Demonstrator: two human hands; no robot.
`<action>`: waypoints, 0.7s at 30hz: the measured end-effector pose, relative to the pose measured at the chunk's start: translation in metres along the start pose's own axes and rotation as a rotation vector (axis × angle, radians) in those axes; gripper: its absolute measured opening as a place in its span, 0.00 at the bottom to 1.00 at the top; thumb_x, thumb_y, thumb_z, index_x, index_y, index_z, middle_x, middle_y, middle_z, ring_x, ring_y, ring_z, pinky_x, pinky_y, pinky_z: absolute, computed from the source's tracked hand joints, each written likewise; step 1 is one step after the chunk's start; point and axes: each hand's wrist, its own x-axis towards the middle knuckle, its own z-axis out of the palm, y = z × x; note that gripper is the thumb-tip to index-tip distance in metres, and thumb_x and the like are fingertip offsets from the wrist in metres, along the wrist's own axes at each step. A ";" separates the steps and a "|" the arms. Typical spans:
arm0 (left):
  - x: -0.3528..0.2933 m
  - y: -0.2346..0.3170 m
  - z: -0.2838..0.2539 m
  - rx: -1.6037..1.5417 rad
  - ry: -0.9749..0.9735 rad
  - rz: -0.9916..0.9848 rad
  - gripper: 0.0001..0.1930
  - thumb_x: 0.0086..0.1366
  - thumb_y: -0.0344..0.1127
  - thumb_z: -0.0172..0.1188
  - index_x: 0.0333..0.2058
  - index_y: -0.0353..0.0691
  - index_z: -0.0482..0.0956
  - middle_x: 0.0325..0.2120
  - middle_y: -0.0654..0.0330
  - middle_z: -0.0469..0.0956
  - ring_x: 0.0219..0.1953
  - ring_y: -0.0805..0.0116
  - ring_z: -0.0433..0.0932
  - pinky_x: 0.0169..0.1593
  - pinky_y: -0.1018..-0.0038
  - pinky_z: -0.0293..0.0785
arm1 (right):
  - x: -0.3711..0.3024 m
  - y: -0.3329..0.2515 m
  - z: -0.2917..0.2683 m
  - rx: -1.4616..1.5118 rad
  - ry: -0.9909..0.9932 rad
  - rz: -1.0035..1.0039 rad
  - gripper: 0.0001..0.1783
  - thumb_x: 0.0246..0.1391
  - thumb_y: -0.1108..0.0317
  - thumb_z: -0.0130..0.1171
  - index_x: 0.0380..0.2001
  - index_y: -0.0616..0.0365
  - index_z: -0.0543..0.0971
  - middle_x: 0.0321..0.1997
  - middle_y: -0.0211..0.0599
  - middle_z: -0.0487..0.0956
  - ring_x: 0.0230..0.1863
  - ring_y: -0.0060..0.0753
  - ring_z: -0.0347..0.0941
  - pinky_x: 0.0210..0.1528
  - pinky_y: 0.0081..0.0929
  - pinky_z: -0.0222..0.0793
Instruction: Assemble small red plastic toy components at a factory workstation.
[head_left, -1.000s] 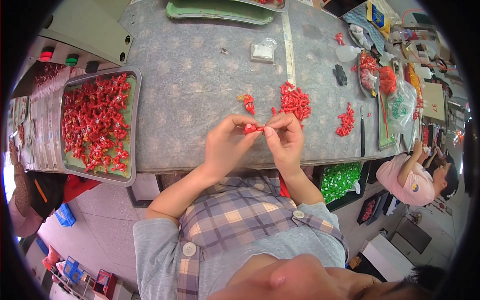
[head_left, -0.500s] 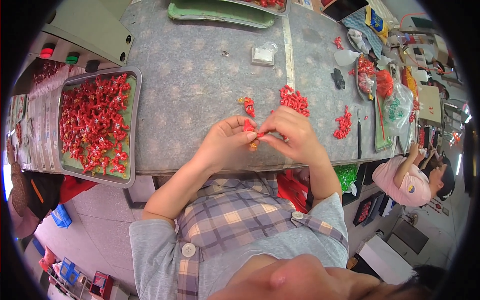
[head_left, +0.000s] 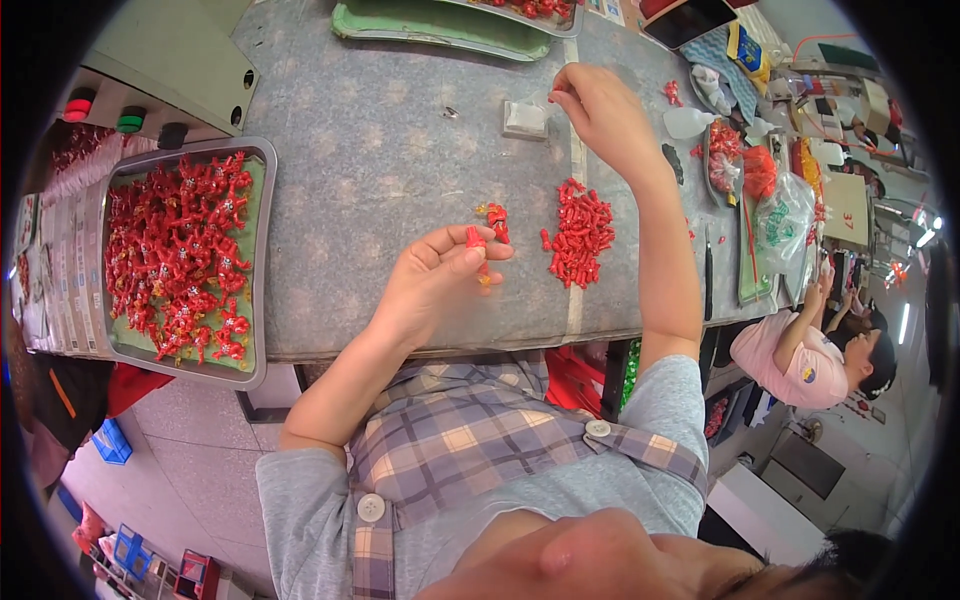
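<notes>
My left hand [head_left: 432,285] pinches a small red plastic figurine [head_left: 477,245] with a yellowish piece at its lower end, between thumb and fingers. Just beyond those fingertips a second red figurine [head_left: 498,223] with a yellow tip lies on the table. My right hand [head_left: 605,115] reaches far forward over the tabletop, its thumb and fingers drawn together beside a small white square block [head_left: 525,119]. Whatever its fingertips hold is too small or hidden to make out. Between the two arms is a pile of small red parts [head_left: 578,235].
On the left stands a metal tray [head_left: 262,250] full of red figurines, below a grey control box [head_left: 170,60] with buttons. A green-lined tray [head_left: 440,35] is at the far edge. To the right are a white bottle [head_left: 688,122], plastic bags [head_left: 790,225] and another person [head_left: 800,350].
My right hand has left the figurine and moved far forward, next to the white block. My left hand stays near its place, still holding the figurine, which is now more upright.
</notes>
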 end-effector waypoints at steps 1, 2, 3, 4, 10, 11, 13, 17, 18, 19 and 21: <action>0.000 0.000 -0.001 -0.003 0.002 0.001 0.15 0.61 0.38 0.56 0.45 0.38 0.71 0.39 0.54 0.77 0.34 0.73 0.79 0.36 0.79 0.76 | 0.001 0.000 0.000 -0.013 -0.013 0.007 0.07 0.51 0.68 0.53 0.29 0.60 0.71 0.27 0.40 0.74 0.34 0.44 0.69 0.37 0.37 0.63; 0.000 0.001 -0.001 0.001 -0.003 0.011 0.15 0.61 0.38 0.56 0.45 0.38 0.71 0.39 0.54 0.77 0.33 0.73 0.79 0.36 0.79 0.76 | 0.002 -0.001 0.000 -0.026 -0.026 0.015 0.07 0.51 0.68 0.53 0.29 0.60 0.71 0.28 0.40 0.74 0.34 0.45 0.69 0.37 0.38 0.63; 0.000 0.002 -0.001 0.007 -0.010 0.020 0.15 0.62 0.38 0.56 0.45 0.38 0.71 0.39 0.54 0.77 0.33 0.73 0.79 0.35 0.79 0.76 | 0.003 -0.001 0.000 -0.028 -0.028 0.014 0.07 0.51 0.68 0.53 0.29 0.60 0.71 0.28 0.40 0.74 0.34 0.45 0.69 0.37 0.38 0.63; 0.000 0.002 -0.002 0.005 -0.011 0.021 0.15 0.62 0.38 0.56 0.45 0.38 0.71 0.39 0.54 0.77 0.33 0.73 0.79 0.35 0.79 0.76 | 0.003 -0.002 0.001 -0.016 -0.024 0.017 0.07 0.51 0.68 0.53 0.29 0.60 0.71 0.27 0.40 0.74 0.34 0.45 0.69 0.37 0.37 0.63; 0.000 -0.001 -0.002 0.001 0.019 0.050 0.14 0.62 0.36 0.56 0.44 0.39 0.72 0.38 0.54 0.77 0.33 0.71 0.79 0.35 0.79 0.77 | 0.001 -0.003 -0.002 0.105 0.005 0.048 0.07 0.51 0.68 0.54 0.30 0.60 0.72 0.27 0.39 0.74 0.32 0.41 0.70 0.35 0.34 0.63; 0.000 -0.003 -0.004 0.007 0.025 0.056 0.14 0.61 0.35 0.56 0.45 0.39 0.72 0.37 0.54 0.77 0.33 0.71 0.79 0.35 0.78 0.77 | 0.000 -0.004 -0.004 0.157 0.007 0.071 0.07 0.51 0.68 0.54 0.30 0.60 0.72 0.26 0.39 0.74 0.31 0.40 0.70 0.34 0.33 0.64; -0.001 -0.003 -0.005 0.017 0.027 0.057 0.14 0.61 0.35 0.56 0.45 0.39 0.73 0.37 0.54 0.77 0.33 0.70 0.79 0.35 0.78 0.77 | -0.004 -0.005 0.000 0.152 0.014 0.083 0.07 0.50 0.67 0.54 0.29 0.60 0.72 0.27 0.40 0.75 0.32 0.42 0.70 0.35 0.35 0.64; -0.004 -0.001 -0.002 -0.005 -0.028 0.028 0.16 0.62 0.35 0.55 0.49 0.38 0.72 0.36 0.55 0.78 0.34 0.70 0.78 0.36 0.78 0.76 | -0.013 -0.017 -0.012 0.279 0.075 0.180 0.04 0.52 0.72 0.53 0.30 0.61 0.72 0.25 0.33 0.73 0.28 0.28 0.68 0.33 0.22 0.63; -0.005 -0.001 -0.001 -0.004 -0.046 0.010 0.16 0.63 0.34 0.54 0.49 0.37 0.72 0.36 0.57 0.78 0.34 0.70 0.78 0.36 0.77 0.75 | -0.021 -0.024 -0.019 0.281 0.074 0.179 0.04 0.52 0.72 0.53 0.30 0.61 0.72 0.25 0.33 0.73 0.28 0.28 0.68 0.33 0.22 0.63; -0.006 -0.001 0.000 -0.004 -0.040 0.011 0.16 0.63 0.34 0.54 0.49 0.37 0.72 0.36 0.57 0.78 0.34 0.70 0.78 0.36 0.77 0.75 | -0.030 -0.035 -0.028 0.457 0.076 0.196 0.04 0.51 0.73 0.54 0.30 0.62 0.72 0.25 0.32 0.73 0.29 0.26 0.68 0.33 0.20 0.62; -0.006 -0.002 0.003 0.003 -0.007 0.001 0.16 0.63 0.34 0.53 0.49 0.37 0.72 0.36 0.57 0.78 0.34 0.71 0.78 0.36 0.78 0.75 | -0.055 -0.055 -0.037 0.715 0.070 0.174 0.04 0.49 0.74 0.56 0.29 0.62 0.74 0.25 0.31 0.73 0.28 0.23 0.68 0.31 0.19 0.62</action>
